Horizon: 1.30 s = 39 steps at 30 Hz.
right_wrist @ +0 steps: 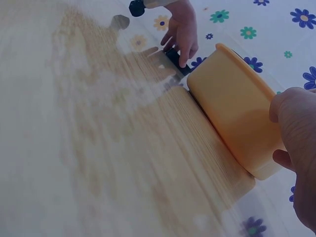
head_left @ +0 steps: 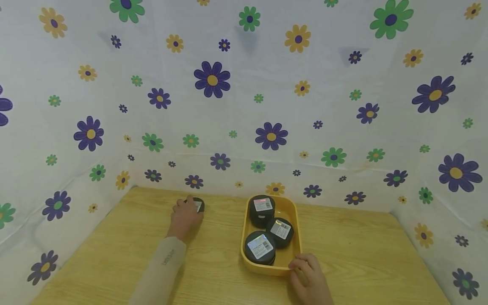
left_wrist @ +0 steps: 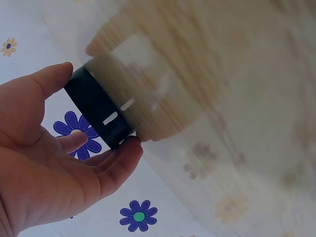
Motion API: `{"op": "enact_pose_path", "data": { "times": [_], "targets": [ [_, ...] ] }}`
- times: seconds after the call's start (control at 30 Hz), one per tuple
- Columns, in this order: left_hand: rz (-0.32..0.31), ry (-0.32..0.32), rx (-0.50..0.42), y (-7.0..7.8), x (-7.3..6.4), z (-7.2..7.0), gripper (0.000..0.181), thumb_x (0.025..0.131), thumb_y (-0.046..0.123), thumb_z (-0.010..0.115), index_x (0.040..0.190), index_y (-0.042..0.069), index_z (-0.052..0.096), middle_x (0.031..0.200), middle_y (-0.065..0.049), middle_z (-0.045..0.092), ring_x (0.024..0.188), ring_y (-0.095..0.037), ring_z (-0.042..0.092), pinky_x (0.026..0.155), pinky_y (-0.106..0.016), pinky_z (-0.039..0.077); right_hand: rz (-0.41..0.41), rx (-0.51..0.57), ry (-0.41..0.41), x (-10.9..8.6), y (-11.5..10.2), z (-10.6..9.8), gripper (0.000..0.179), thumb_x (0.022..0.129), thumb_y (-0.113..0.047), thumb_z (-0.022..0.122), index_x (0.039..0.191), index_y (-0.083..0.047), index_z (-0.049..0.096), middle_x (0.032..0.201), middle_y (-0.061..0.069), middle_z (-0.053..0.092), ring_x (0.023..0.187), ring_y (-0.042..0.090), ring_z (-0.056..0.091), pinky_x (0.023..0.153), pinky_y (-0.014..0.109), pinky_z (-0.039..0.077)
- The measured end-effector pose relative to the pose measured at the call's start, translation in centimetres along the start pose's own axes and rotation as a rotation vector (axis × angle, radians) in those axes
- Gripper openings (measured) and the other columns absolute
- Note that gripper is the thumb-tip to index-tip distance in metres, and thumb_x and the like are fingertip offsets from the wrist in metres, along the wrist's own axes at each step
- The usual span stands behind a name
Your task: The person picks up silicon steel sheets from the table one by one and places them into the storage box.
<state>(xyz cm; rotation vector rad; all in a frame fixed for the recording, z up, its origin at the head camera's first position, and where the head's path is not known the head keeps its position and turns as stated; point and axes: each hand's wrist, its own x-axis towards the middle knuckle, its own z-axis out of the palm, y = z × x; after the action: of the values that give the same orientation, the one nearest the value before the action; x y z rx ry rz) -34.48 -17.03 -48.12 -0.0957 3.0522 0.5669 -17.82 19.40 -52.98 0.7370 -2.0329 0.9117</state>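
Observation:
My left hand (head_left: pixel 186 217) is at the back left of the wooden table. It holds a flat, round black container (left_wrist: pixel 96 108) by its sides, thumb opposite the fingers. In the left wrist view the container's edge sits right at its reflection on the tabletop. Part of its pale label shows past my fingers from above. My right hand (head_left: pixel 310 277) grips the near right corner of a yellow plastic bin (head_left: pixel 299 237), the thumb at its rim. Several similar black containers with white labels lie in the bin, including a front one (head_left: pixel 249 243), a middle one (head_left: pixel 287 239) and a rear stack (head_left: pixel 261 221).
The wooden table (head_left: pixel 225 237) has a glossy, reflecting surface. A white sheet (head_left: pixel 236 114) printed with purple, green and yellow flowers hangs behind it and along both sides. Just behind my left hand, the table's back edge meets this sheet.

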Motion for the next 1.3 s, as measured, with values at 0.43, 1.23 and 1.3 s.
{"op": "enact_pose_path", "data": {
  "times": [0.43, 1.23, 1.3],
  "targets": [
    [0.002, 0.013, -0.023, -0.1, 0.4, -1.1, 0.071, 0.094, 0.024, 0.057, 0.143, -0.013, 0.022, 0.123, -0.045, 0.037, 0.107, -0.056, 0.048, 0.088, -0.063, 0.046, 0.001, -0.046, 0.011, 1.0, 0.2, 0.3, 0.045, 0.058, 0.016, 0.078, 0.091, -0.012, 0.066, 0.100, 0.004, 0.058, 0.094, 0.019, 0.054, 0.095, 0.011, 0.037],
    [-0.007, 0.030, -0.113, -0.5, -0.6, 0.3, 0.081, 0.088, 0.022, 0.066, 0.146, -0.012, 0.021, 0.123, -0.040, 0.041, 0.107, -0.052, 0.050, 0.089, -0.064, 0.045, -0.051, -0.040, 0.062, -0.4, 0.8, 0.6, 0.008, 0.082, -0.006, 0.070, 0.086, -0.012, 0.065, 0.097, 0.009, 0.060, 0.091, 0.019, 0.056, 0.081, 0.009, 0.044],
    [-0.012, 0.028, -0.116, -0.6, -0.7, 0.3, 0.081, 0.088, 0.022, 0.066, 0.146, -0.012, 0.021, 0.123, -0.039, 0.041, 0.107, -0.051, 0.050, 0.090, -0.065, 0.045, -0.052, -0.060, 0.064, -0.4, 0.8, 0.7, 0.024, 0.068, 0.001, 0.072, 0.086, -0.014, 0.066, 0.097, 0.008, 0.061, 0.090, 0.020, 0.057, 0.084, 0.009, 0.043]
  ]
}}
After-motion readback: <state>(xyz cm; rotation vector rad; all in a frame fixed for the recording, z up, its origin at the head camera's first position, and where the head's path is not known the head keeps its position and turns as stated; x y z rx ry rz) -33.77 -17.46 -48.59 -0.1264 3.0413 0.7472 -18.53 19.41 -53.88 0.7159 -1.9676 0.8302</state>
